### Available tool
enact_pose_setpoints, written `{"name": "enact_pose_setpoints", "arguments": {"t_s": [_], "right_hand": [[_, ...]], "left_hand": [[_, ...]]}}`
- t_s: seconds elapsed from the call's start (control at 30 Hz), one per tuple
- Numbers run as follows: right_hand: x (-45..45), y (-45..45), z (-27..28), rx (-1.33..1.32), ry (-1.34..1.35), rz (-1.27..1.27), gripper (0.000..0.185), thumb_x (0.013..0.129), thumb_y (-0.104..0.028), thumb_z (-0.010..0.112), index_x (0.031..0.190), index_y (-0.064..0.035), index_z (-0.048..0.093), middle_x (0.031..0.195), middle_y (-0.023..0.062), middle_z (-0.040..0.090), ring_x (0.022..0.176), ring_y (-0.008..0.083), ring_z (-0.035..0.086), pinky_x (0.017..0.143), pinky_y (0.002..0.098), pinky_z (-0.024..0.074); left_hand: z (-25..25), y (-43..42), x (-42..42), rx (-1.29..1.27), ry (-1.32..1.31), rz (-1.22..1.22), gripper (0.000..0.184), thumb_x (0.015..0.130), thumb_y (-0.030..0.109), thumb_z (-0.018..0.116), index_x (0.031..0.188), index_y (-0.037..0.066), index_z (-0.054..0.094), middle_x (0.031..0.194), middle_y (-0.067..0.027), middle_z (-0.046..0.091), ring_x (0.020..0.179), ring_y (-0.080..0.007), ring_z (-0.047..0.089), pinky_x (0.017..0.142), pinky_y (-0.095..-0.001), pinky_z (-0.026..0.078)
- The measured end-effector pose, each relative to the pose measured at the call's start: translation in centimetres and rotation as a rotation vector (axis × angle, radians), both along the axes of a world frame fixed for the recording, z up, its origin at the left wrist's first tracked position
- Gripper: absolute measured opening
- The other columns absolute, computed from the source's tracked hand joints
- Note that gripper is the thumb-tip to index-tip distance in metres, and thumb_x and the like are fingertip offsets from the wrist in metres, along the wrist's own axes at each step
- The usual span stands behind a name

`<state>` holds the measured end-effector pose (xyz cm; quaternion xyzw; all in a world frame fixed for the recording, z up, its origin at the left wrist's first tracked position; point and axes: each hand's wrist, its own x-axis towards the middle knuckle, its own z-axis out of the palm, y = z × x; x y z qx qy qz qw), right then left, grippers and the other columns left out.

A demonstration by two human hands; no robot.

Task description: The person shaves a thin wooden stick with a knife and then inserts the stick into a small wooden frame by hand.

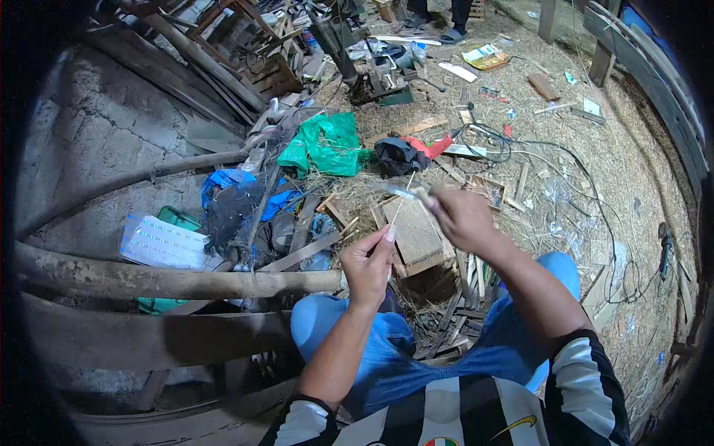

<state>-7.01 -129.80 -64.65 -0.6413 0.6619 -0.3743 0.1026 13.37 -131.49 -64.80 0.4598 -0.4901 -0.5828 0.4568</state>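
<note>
My left hand (368, 266) pinches the lower end of a thin wooden stick (399, 209), which points up and away from me. In my right hand (462, 217) is a knife (405, 193), its pale blade lying across the upper part of the stick. The blade looks slightly blurred, and the fingers hide most of its handle. Below both hands, between my knees, stands a wooden block (418, 236) with a flat top.
A wooden rail (171, 281) runs along my left. Ahead lie a green plastic bag (327, 143), a red power tool (431, 146) by a dark cloth (399, 157), and a black cable (573, 154). Wood scraps and shavings litter the floor. Another person's feet (451, 35) show at the back.
</note>
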Motion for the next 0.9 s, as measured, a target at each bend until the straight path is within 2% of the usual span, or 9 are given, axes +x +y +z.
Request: {"name": "enact_pose_setpoints", "arguments": {"t_s": [0.13, 0.27, 0.4, 0.53, 0.6, 0.67, 0.9], "right_hand": [[1.6, 1.1, -0.7, 0.032, 0.018, 0.197, 0.030, 0.100, -0.039, 0.051, 0.090, -0.0114, 0.056, 0.071, 0.0160, 0.063, 0.067, 0.0409, 0.063, 0.056, 0.0531, 0.0463], [0.0, -0.3, -1.3, 0.012, 0.023, 0.116, 0.032, 0.101, -0.041, 0.050, 0.091, -0.0118, 0.058, 0.074, 0.0157, 0.065, 0.069, 0.0403, 0.064, 0.057, 0.0525, 0.0468], [-1.3, -0.9, -0.8, 0.045, -0.017, -0.072, 0.032, 0.102, -0.040, 0.050, 0.090, -0.0113, 0.059, 0.072, 0.0158, 0.064, 0.069, 0.0406, 0.064, 0.058, 0.0534, 0.0464], [-0.2, -0.3, -0.8, 0.059, -0.027, 0.006, 0.031, 0.101, -0.040, 0.051, 0.091, -0.0111, 0.059, 0.073, 0.0162, 0.065, 0.069, 0.0414, 0.064, 0.058, 0.0532, 0.0466], [1.2, 0.5, -1.1, 0.022, -0.019, 0.170, 0.029, 0.100, -0.038, 0.051, 0.091, -0.0111, 0.058, 0.073, 0.0166, 0.064, 0.069, 0.0415, 0.063, 0.058, 0.0531, 0.0464], [1.5, 0.8, -1.0, 0.029, -0.032, 0.207, 0.028, 0.100, -0.037, 0.052, 0.091, -0.0115, 0.057, 0.072, 0.0165, 0.064, 0.069, 0.0416, 0.063, 0.057, 0.0534, 0.0462], [-1.3, -1.2, -1.2, 0.101, -0.008, -0.014, 0.031, 0.101, -0.041, 0.050, 0.094, -0.0127, 0.059, 0.073, 0.0169, 0.064, 0.071, 0.0409, 0.064, 0.058, 0.0537, 0.0464]], "left_hand": [[-0.2, 0.1, 0.1, 0.015, -0.005, -0.059, 0.021, 0.092, 0.011, 0.072, 0.108, -0.002, 0.074, 0.065, 0.0031, 0.060, 0.049, -0.0018, 0.047, 0.043, -0.0192, 0.034], [-0.2, -0.2, 0.0, 0.071, 0.055, -0.043, 0.020, 0.092, 0.010, 0.072, 0.107, -0.003, 0.073, 0.063, 0.0026, 0.059, 0.048, -0.0022, 0.046, 0.042, -0.0197, 0.033], [-0.2, -0.2, 0.1, 0.074, 0.046, -0.041, 0.020, 0.090, 0.009, 0.073, 0.105, -0.004, 0.073, 0.064, 0.0011, 0.059, 0.043, -0.0039, 0.044, 0.038, -0.0219, 0.033], [-0.1, -0.2, 0.1, 0.110, 0.069, -0.012, 0.020, 0.090, 0.009, 0.072, 0.104, -0.004, 0.073, 0.065, 0.0007, 0.060, 0.043, -0.0040, 0.043, 0.038, -0.0217, 0.032], [0.0, -0.1, 0.0, 0.114, 0.064, -0.024, 0.019, 0.091, 0.010, 0.072, 0.104, -0.004, 0.073, 0.064, 0.0014, 0.059, 0.044, -0.0033, 0.044, 0.038, -0.0208, 0.033], [0.0, -0.1, 0.1, 0.120, 0.057, -0.036, 0.019, 0.092, 0.011, 0.072, 0.103, -0.004, 0.074, 0.064, 0.0022, 0.058, 0.046, -0.0026, 0.045, 0.039, -0.0199, 0.033], [-0.7, -0.5, 0.2, 0.129, 0.065, -0.043, 0.019, 0.091, 0.010, 0.071, 0.104, -0.004, 0.073, 0.067, 0.0001, 0.062, 0.043, -0.0035, 0.043, 0.037, -0.0215, 0.032]]}}
